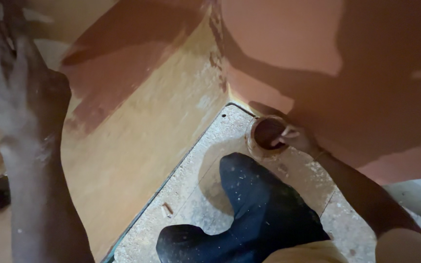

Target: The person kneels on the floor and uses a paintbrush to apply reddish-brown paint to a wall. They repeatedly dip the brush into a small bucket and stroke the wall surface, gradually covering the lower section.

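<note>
A tall wooden panel (137, 141) rises on the left, its upper part coated reddish-brown and the rest bare yellow wood. A reddish-brown wall (288, 39) stands far and right under broad shadows. The near floor (210, 160) is speckled chipboard, dusty and pale

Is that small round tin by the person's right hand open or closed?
Open. The small round tin has no lid on; its dark reddish inside shows, and the right hand reaches its fingertips over the rim. How full it is, cannot tell.
</note>
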